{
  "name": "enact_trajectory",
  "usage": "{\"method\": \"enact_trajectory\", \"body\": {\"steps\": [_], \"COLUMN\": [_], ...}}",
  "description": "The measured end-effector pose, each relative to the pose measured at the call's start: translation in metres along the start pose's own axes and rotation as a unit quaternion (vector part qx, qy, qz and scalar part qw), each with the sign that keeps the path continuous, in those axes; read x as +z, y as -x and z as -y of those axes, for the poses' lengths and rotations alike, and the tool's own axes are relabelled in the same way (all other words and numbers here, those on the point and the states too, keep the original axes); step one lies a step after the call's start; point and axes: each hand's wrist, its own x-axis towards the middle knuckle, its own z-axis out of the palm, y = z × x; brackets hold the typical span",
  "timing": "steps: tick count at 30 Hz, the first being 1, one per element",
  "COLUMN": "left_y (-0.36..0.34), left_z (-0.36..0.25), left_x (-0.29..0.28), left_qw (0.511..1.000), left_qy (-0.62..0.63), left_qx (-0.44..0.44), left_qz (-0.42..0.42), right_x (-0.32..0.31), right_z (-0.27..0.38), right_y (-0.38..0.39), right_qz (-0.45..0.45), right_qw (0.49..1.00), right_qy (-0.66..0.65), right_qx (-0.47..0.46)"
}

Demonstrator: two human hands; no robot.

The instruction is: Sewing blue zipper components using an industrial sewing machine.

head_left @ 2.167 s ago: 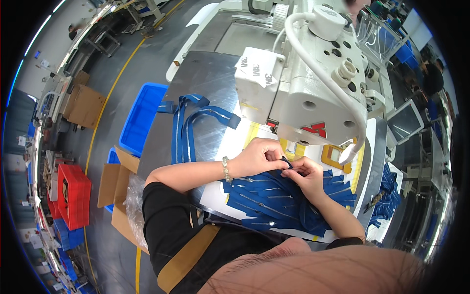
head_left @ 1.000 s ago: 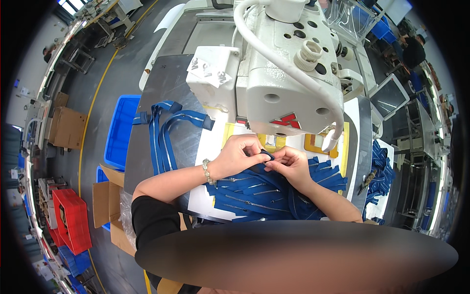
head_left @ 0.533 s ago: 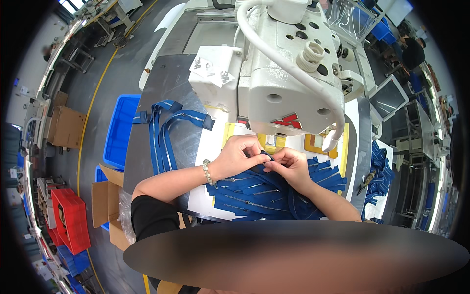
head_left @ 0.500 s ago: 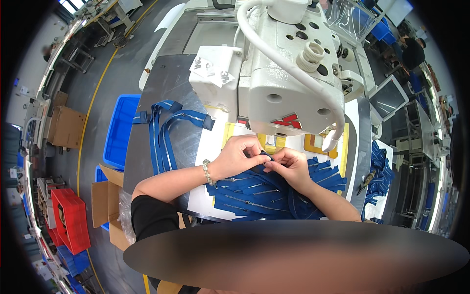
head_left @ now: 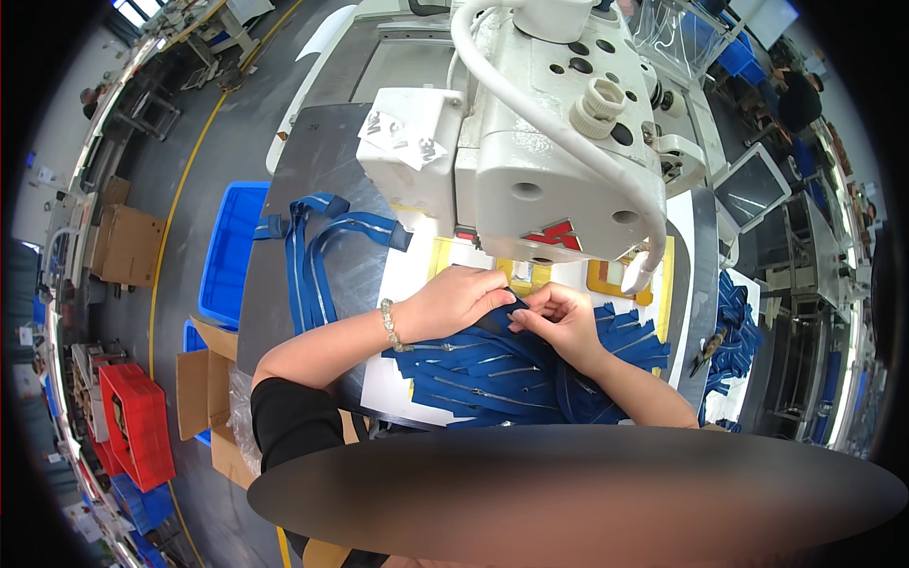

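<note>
Over a grey worktop stands a white machine, with a pile of blue zippers on the near side; at the pile's far edge, the left hand and right hand pinch a dark blue strip between thumb and fingers, while longer blue zippers lie farther left

The scene is brightly and fairly evenly lit; the top of the white machine is paler than its grey-shaded front, so light seems to fall from above. A window at the far left glares white. Soft shine streaks the metal bench. Both hands look sharp, while a blurred oval smears the near side. The yellow floor line bows, and black rims darken the corners.
</note>
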Motion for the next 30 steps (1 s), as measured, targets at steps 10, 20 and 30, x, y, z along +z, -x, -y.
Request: {"method": "enact_trajectory", "body": {"steps": [10,20,30], "left_y": [-0.0017,-0.0040,-0.0039], "left_z": [0.0062,0.0048,0.0057], "left_x": [0.0063,0.0047,0.0070], "left_qw": [0.999,0.998,0.998], "left_qy": [-0.034,-0.058,-0.057], "left_qx": [0.008,-0.004,0.007], "left_qz": [-0.024,-0.029,-0.033], "right_x": [-0.0042,-0.0009,-0.0019], "right_z": [-0.0085,-0.0053,-0.0060], "right_y": [-0.0058,-0.0086,-0.0080], "right_qz": [0.002,-0.011,-0.012], "right_qw": [1.000,0.999,0.999], "right_qy": [-0.004,-0.027,-0.026], "right_qx": [0.006,0.015,0.016]}}
